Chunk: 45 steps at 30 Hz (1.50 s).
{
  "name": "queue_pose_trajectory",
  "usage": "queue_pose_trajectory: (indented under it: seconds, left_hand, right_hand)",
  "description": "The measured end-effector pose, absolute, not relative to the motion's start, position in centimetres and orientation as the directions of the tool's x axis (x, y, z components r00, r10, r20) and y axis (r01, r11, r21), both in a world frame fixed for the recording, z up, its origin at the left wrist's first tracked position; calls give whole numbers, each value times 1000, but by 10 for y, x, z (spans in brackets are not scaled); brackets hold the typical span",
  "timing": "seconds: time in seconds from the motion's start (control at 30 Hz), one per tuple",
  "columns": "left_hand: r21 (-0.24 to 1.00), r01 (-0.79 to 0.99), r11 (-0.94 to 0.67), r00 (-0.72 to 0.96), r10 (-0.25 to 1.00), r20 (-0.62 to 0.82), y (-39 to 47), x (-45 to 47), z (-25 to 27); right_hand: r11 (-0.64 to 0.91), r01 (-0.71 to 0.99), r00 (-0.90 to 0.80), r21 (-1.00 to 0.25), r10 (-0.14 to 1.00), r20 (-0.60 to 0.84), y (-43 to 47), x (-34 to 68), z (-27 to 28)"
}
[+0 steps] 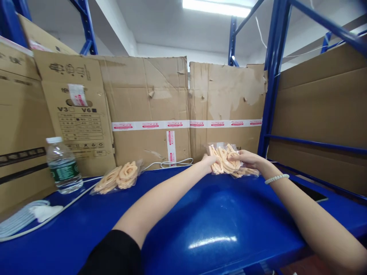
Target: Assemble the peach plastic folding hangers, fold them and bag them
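Both my hands grip a clear plastic bag of peach-coloured, loop-shaped pieces (226,160) at the back right of the blue table. My left hand (210,162) pinches the bag's left side. On its right side, my right hand (248,158) has its thumb over the front, with the other fingers partly hidden. Under and beside this bag, more peach pieces in plastic (246,172) lie on the table. Farther left, another clear bag of similar peach loops (119,177) rests near the cardboard. What exactly the pieces are, I cannot tell.
A water bottle (63,166) stands at the left, near a white cable (71,201) and a pale-blue folded item (24,219). Cardboard sheets (149,103) wall the back of the blue table (172,225). A dark flat object (311,191) lies right, by a blue rack post (271,84).
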<state>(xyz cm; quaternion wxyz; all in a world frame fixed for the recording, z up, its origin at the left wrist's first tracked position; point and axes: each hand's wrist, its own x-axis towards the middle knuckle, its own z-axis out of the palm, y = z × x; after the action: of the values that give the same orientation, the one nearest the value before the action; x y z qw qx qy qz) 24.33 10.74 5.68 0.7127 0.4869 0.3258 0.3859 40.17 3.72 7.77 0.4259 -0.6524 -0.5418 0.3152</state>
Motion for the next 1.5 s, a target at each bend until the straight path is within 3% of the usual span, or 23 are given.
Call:
queue_pose_trajectory:
  seconds: [0.13,0.3,0.4,0.5,0.63,0.73,0.8,0.87,0.97,1.03,1.13,1.23,1.33,1.5]
  left_hand:
    - [980,-162,-118,251,955,156,92,153,54]
    - [916,20,-401,135,909,395,49,40,43]
    - [610,362,-705,214,700,681,24,-4,32]
    - [255,538,-804,403,510,760,4,-26,19]
    - [-150,614,-775,677,419,604,-16,-29,8]
    - [-308,606,-733,771,445,456,-27,-25,9]
    - [-258,570,-780,796,446,408,-33,-25,15]
    - [-100,526,-845,789,440,429,-37,-26,25]
    - [174,485,-857,729,506,462,-33,-32,39]
    - [279,573,-771,607,628,487,-20,-39,42]
    - [254,761,-597,453,769,450,9,-53,34]
    - [277,811,-516,429,845,318,31,-62,21]
    - [419,752,-509,494,856,152,36,-61,14]
    - [670,644,-369,404,908,111,30,-52,16]
  right_hand:
    - [128,374,57,-918,985,161,48,324,62]
    - [325,192,-255,-926,928,273,42,233,47]
    - [302,164,-370,-939,901,225,27,207,42]
    - [218,167,-330,-962,931,154,17,200,32]
    - [102,63,-287,-993,955,80,21,211,18]
    - [62,71,-206,-996,977,47,32,229,17]
    - [154,160,-126,-975,983,135,35,241,23]
    - [359,279,-143,-890,933,332,32,250,33]
    - [649,361,-407,-670,756,512,15,253,51]
    - [756,353,-607,-551,633,480,-1,250,61]
    - [818,368,-780,-442,530,333,-17,245,69]
    - [795,471,-809,-381,562,172,-20,248,68]
    - [750,590,-781,-299,624,27,-14,255,63]
    - [746,641,-756,-181,654,24,-4,260,52]
